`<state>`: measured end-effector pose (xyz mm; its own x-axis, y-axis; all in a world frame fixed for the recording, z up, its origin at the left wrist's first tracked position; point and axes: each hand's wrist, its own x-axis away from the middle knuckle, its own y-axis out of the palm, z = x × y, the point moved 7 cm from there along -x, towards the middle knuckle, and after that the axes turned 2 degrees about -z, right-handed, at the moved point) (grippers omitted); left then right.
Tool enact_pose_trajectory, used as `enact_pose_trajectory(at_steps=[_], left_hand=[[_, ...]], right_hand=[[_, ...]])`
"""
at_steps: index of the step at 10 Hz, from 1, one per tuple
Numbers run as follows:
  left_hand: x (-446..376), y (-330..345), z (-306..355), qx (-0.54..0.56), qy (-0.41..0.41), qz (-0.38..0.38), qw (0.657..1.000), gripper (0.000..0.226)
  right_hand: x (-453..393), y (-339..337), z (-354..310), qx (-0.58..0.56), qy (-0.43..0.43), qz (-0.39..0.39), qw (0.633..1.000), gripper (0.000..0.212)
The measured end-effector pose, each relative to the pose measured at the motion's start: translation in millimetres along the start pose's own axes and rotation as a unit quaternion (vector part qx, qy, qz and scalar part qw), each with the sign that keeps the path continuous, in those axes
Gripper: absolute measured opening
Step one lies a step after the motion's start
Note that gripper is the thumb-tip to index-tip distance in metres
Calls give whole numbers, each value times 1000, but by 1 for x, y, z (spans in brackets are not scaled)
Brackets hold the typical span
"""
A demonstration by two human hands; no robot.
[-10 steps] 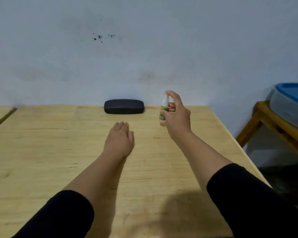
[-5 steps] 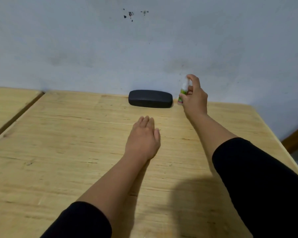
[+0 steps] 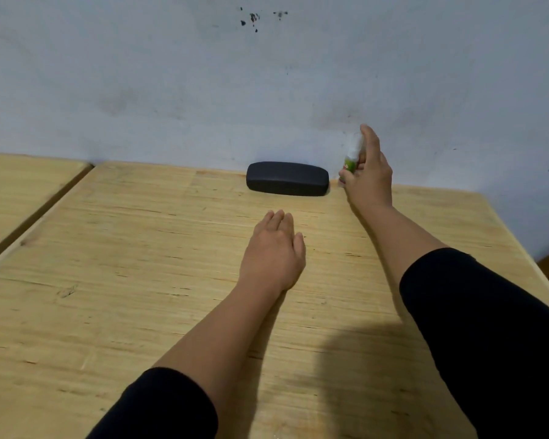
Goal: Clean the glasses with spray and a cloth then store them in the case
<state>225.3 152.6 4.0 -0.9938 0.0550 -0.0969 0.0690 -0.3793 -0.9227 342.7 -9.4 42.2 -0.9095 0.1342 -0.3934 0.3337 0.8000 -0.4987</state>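
Right hand (image 3: 366, 175) grips spray bottle (image 3: 352, 155) beside closed case (image 3: 287, 179); left hand (image 3: 271, 255) flat, empty

Pale wooden plank table (image 3: 114, 280), second wooden table (image 3: 19, 191) just beside it at left; scuffed grey-white wall (image 3: 171, 74) with dark specks (image 3: 254, 19).

Nothing legible anywhere. Green label on the small spray bottle (image 3: 351, 159), held in the right hand (image 3: 369, 175) near the table's (image 3: 108, 280) far edge, too blurred to read. No marking on the dark glasses case (image 3: 287, 178) beside it.
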Motion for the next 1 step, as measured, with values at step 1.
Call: enact_pose_trajectory(at_steps=[1], left_hand=[[2, -3, -4, 21, -11, 10, 1000, 51]], right_hand=[[3, -3, -2, -11, 26, 13, 1000, 85]])
